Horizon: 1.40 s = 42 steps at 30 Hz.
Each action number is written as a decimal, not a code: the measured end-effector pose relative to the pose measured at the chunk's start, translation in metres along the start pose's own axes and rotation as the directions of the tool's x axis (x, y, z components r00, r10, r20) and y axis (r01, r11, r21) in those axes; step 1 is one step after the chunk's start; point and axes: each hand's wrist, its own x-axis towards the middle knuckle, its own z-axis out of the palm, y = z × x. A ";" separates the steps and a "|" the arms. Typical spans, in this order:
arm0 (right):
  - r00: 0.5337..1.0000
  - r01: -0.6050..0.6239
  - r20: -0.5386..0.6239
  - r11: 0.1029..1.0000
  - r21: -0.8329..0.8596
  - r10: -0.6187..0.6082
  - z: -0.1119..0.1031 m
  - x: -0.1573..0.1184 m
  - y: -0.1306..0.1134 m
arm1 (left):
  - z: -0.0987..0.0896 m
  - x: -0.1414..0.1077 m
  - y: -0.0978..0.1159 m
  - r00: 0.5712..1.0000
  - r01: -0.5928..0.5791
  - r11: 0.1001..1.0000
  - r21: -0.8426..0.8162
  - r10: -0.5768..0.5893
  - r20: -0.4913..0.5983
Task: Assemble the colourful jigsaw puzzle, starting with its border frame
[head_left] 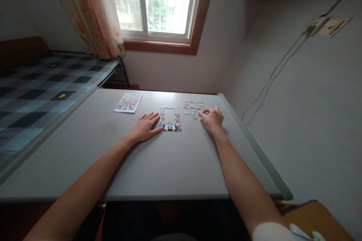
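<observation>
A partly assembled jigsaw puzzle (170, 127) lies on the table, its border joined around an open middle and its bottom rows filled in. My left hand (146, 126) rests flat at the puzzle's left edge, fingers spread, with the fingertips touching or very near it. To the right, several loose puzzle pieces (194, 107) are scattered in a cluster. Over that cluster's right side, my right hand (212, 118) has its thumb and forefinger drawn together in a pinch. Whether a piece sits between those fingertips is too small to tell.
A printed picture sheet (128, 102) lies at the table's back left. The grey table (169, 169) has a raised right edge beside the wall. A bed (56, 71) stands to the left, a window (158, 3) behind. A cable (271, 79) hangs from a wall socket.
</observation>
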 end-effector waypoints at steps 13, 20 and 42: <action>0.998 -0.027 0.050 1.000 -0.003 0.027 0.003 -0.006 -0.005 | -0.002 0.000 0.001 1.000 0.004 1.000 -0.009 -0.004 0.010; 0.993 -0.069 0.095 0.996 0.064 0.063 0.006 -0.003 -0.004 | -0.003 0.000 0.001 1.000 0.004 1.000 -0.009 -0.004 0.019; 0.883 -0.152 0.341 0.491 0.858 -0.323 0.013 -0.047 -0.068 | -0.003 -0.001 0.001 1.000 0.006 1.000 0.000 -0.006 0.015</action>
